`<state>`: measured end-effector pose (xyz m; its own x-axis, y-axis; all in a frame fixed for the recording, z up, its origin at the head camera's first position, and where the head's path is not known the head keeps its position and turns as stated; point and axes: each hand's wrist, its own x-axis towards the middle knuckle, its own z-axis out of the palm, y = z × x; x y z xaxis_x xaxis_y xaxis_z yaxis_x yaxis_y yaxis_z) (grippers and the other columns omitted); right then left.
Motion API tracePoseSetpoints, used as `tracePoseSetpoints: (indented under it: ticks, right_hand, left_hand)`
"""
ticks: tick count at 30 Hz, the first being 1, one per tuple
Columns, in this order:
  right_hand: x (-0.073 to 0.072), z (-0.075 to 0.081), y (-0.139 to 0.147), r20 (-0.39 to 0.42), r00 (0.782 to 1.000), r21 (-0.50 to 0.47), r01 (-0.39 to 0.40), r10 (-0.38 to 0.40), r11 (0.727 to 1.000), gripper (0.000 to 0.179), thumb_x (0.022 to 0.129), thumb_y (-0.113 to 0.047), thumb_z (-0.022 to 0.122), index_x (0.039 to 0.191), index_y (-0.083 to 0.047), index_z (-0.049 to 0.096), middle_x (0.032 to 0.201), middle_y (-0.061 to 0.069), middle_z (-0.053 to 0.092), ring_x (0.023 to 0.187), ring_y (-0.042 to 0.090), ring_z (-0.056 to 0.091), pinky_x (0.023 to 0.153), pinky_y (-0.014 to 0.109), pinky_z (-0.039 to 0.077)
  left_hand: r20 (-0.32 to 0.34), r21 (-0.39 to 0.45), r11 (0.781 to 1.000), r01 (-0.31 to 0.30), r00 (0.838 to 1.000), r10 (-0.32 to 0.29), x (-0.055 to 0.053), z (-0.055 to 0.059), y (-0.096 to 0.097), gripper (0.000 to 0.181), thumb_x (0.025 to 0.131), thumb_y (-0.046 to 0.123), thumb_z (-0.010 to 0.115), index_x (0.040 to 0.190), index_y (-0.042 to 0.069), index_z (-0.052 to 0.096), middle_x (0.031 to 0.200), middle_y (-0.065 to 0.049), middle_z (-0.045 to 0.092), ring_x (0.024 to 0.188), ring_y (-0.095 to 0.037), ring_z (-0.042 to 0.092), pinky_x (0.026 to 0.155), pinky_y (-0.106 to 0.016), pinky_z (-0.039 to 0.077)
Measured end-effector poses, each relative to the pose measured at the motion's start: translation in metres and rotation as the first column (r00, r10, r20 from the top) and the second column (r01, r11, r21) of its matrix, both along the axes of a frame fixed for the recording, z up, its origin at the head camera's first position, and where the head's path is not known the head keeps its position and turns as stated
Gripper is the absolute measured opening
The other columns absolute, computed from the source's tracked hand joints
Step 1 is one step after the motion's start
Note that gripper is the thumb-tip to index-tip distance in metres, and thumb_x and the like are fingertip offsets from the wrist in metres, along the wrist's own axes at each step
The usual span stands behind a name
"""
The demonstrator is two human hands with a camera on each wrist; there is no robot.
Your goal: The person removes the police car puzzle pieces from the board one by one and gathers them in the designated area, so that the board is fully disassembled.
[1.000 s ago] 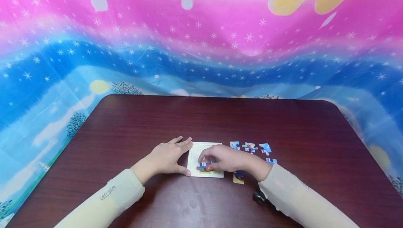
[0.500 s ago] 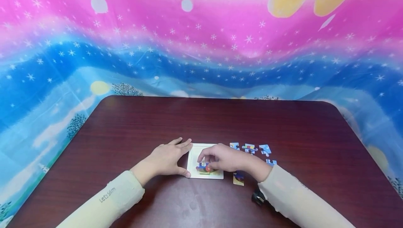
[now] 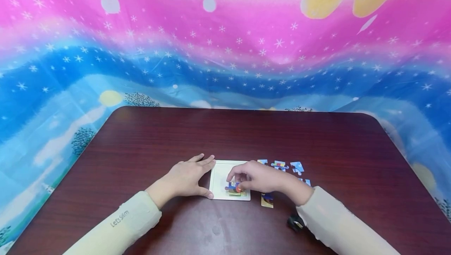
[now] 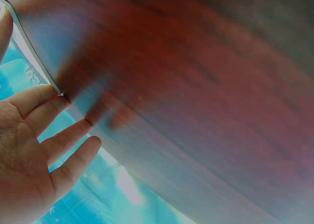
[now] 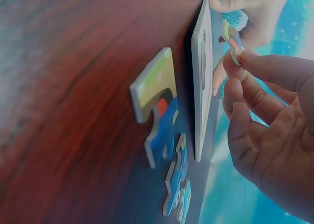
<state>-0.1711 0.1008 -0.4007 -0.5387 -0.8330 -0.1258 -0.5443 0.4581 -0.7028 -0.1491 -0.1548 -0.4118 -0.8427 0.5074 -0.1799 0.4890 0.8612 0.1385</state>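
Observation:
A shallow white puzzle tray [image 3: 219,169] lies flat near the middle of the table. My left hand [image 3: 184,176] rests along its left side, fingers spread, with the thumb and index fingertips touching its edge. Over the tray's lower right part, my right hand [image 3: 258,176] pinches a jigsaw piece [image 3: 232,187] between thumb and fingertips. In the right wrist view, that jigsaw piece [image 5: 230,35] shows yellow, blue and red and is held tilted, apart from the tray. The right hand partly hides the tray, so I cannot tell whether another piece lies under it.
Right of the tray lie several loose jigsaw pieces: a yellow-and-blue piece [image 3: 267,200] in front, a multicoloured piece [image 3: 280,165] and a light-blue piece [image 3: 296,166] farther back. A small black object [image 3: 296,222] shows by the right sleeve. A printed cloth [image 3: 225,51] hangs behind the dark table [image 3: 176,130].
My right hand has shifted slightly to the right over the tray, keeping its pinch on the jigsaw piece. The left hand has stayed at the tray's edge.

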Motion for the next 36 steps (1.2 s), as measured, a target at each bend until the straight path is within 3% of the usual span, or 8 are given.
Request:
tracePoseSetpoints:
  ticks: [14,21,28,36]
  right_hand:
    - [0.004,-0.004,0.023,-0.006,0.999,0.018,0.037,-0.037,0.999,0.022,0.092,-0.006,0.068,0.112,-0.015,0.071,0.081,-0.010,0.061,0.068,0.001,0.049,0.067,0.020,0.048]
    - [0.008,-0.005,0.036,0.027,0.998,0.006,0.056,-0.056,0.998,0.022,0.094,-0.006,0.065,0.114,-0.015,0.070,0.083,-0.010,0.061,0.072,0.002,0.051,0.067,0.021,0.048]
    - [0.010,-0.003,0.056,-0.024,0.998,-0.002,0.066,-0.066,0.998,0.023,0.095,-0.006,0.064,0.114,-0.018,0.070,0.086,-0.010,0.059,0.076,0.002,0.051,0.069,0.021,0.047]
    - [0.013,-0.001,0.083,-0.028,0.994,-0.023,0.102,-0.103,0.995,0.028,0.094,-0.003,0.064,0.117,-0.018,0.069,0.093,-0.009,0.064,0.081,0.002,0.052,0.067,0.021,0.048]
  left_hand:
    - [0.002,-0.002,1.000,-0.005,1.000,0.005,0.001,-0.001,0.001,0.099,0.071,0.067,0.077,0.151,0.017,0.045,0.159,0.003,0.040,0.148,-0.028,0.037,0.097,-0.057,0.049]
    - [0.002,0.005,1.000,0.000,1.000,0.000,0.002,-0.002,0.000,0.099,0.072,0.067,0.077,0.151,0.018,0.044,0.159,0.002,0.040,0.148,-0.029,0.036,0.097,-0.057,0.049]
    - [-0.001,0.000,1.000,0.000,1.000,0.000,0.001,-0.003,0.000,0.099,0.072,0.067,0.077,0.151,0.018,0.044,0.159,0.002,0.039,0.148,-0.028,0.036,0.097,-0.056,0.050]
    - [0.015,-0.007,1.000,-0.007,1.000,0.007,0.001,0.001,0.002,0.100,0.073,0.066,0.077,0.153,0.018,0.042,0.160,0.003,0.037,0.149,-0.027,0.034,0.098,-0.057,0.049]
